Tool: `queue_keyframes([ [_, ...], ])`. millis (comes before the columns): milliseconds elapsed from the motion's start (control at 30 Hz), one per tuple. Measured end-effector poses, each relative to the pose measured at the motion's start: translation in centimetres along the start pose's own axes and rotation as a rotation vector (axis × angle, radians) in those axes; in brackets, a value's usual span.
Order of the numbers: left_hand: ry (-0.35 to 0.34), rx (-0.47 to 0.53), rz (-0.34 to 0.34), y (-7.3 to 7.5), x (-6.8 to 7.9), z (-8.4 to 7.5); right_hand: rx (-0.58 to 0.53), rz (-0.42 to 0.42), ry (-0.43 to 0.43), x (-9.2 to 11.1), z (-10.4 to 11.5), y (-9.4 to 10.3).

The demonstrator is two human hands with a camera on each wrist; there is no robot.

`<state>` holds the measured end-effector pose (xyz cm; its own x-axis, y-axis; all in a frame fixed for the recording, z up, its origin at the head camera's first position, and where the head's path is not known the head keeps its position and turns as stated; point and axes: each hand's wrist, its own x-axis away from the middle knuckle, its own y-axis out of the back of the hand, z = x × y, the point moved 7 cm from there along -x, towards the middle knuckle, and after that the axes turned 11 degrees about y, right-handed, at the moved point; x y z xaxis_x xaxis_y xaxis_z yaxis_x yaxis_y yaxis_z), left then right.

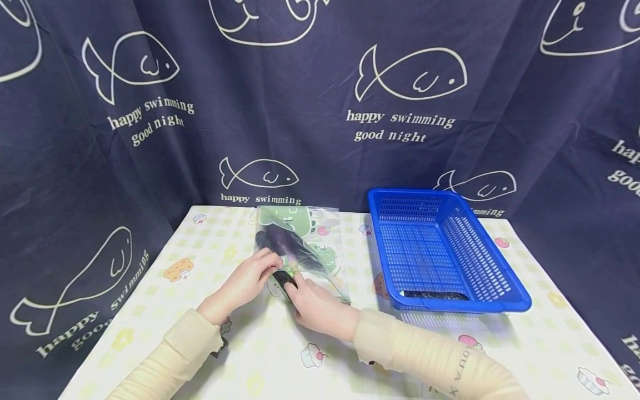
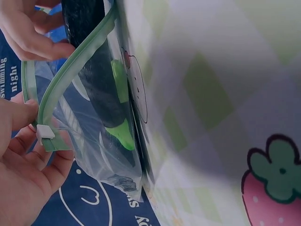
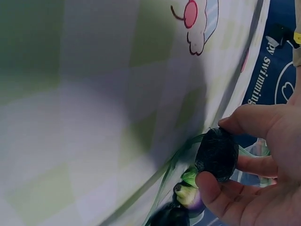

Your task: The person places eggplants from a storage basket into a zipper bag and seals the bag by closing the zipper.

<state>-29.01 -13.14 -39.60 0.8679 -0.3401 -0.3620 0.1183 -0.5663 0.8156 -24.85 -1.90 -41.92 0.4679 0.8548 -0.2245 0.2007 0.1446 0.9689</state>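
A clear zip bag (image 2: 87,155) with a green zip strip (image 2: 70,66) lies on the table, its mouth parted. Inside is a dark purple eggplant (image 1: 282,243); the left wrist view shows bright green caps (image 2: 123,134) through the plastic. My left hand (image 1: 252,278) pinches the bag's edge beside the white slider (image 2: 45,132). With thumb and fingers, my right hand (image 1: 319,307) grips a dark, rough-skinned long vegetable, cucumber-like (image 2: 82,21), at its near end. Its far part is within the bag's mouth. The right wrist view shows its blunt end (image 3: 217,154).
A blue plastic basket (image 1: 452,305) stands at the right of the table, with a dark long item (image 1: 434,295) lying along its near wall. The patterned tablecloth (image 1: 280,361) covers the table. A dark blue curtain (image 1: 320,111) hangs behind it.
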Motion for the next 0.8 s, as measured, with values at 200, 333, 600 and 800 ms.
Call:
queue_keyframes([
  [200, 0.005, 0.004, 0.003, 0.2, 0.0, -0.1, 0.004, 0.02, -0.018, -0.6, -0.3, -0.6],
  [333, 0.003, 0.003, 0.0, 0.2, 0.0, -0.1, -0.01, 0.024, -0.03, -0.6, -0.6, -1.1],
  [600, 0.009, -0.01, -0.005, 0.3, -0.1, 0.0, -0.019, -0.007, -0.002, 0.0, -0.8, -1.0],
  [800, 0.017, -0.006, -0.002, 0.3, 0.0, 0.0, -0.026, -0.011, 0.033, 0.8, -0.5, -1.0],
])
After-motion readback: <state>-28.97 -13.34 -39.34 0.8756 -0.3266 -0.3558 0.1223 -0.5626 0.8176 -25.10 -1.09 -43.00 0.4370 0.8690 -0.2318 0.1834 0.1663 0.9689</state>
